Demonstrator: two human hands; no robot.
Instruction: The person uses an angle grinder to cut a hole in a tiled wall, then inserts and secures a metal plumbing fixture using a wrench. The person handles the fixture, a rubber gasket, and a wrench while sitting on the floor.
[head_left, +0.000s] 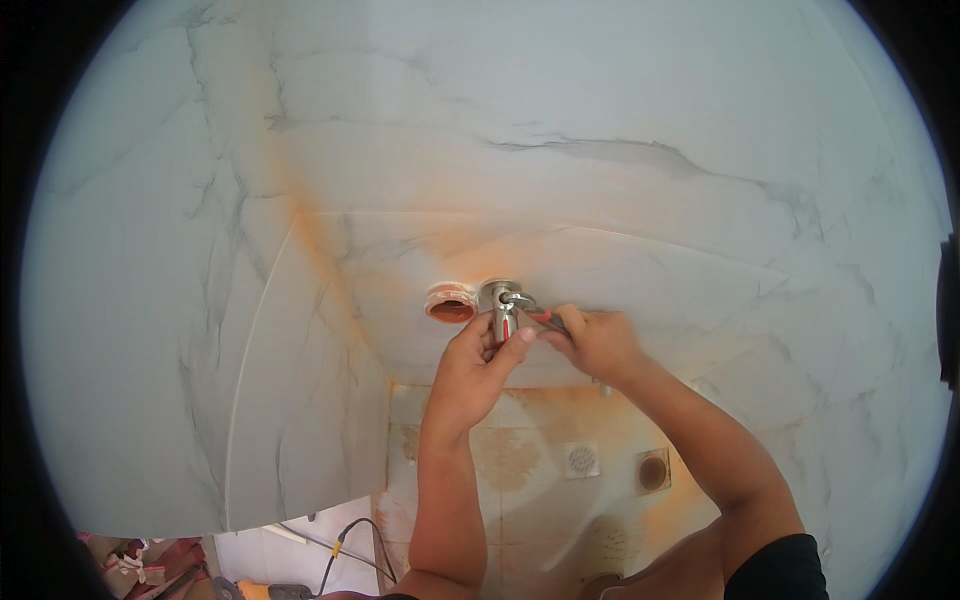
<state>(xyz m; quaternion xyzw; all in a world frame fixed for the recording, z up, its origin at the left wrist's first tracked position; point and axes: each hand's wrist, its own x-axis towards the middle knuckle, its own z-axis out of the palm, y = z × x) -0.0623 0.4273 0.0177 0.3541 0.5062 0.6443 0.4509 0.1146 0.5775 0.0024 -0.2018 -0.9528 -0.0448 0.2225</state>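
Note:
A chrome valve [503, 322] with a red mark on its front sticks out from the marbled wall. My left hand [470, 375] is closed around its lower end, thumb and fingers on either side. Coming from the right, my right hand [600, 345] grips a hand tool [545, 318] with a red and dark handle. The tool points at the valve's right side, where a curved shiny metal piece [520, 299] shows. Whether that piece is the tool's head or part of the valve, I cannot tell. My right fingers hide much of the handle.
Left of the valve, an orange-brown pipe opening [451, 305] protrudes from the wall [600, 260]. A side wall [310, 400] stands close on the left. Below are a square floor drain [581, 460], a round floor opening [653, 470], a black cable [340, 545] and a yellow-black tool [265, 590].

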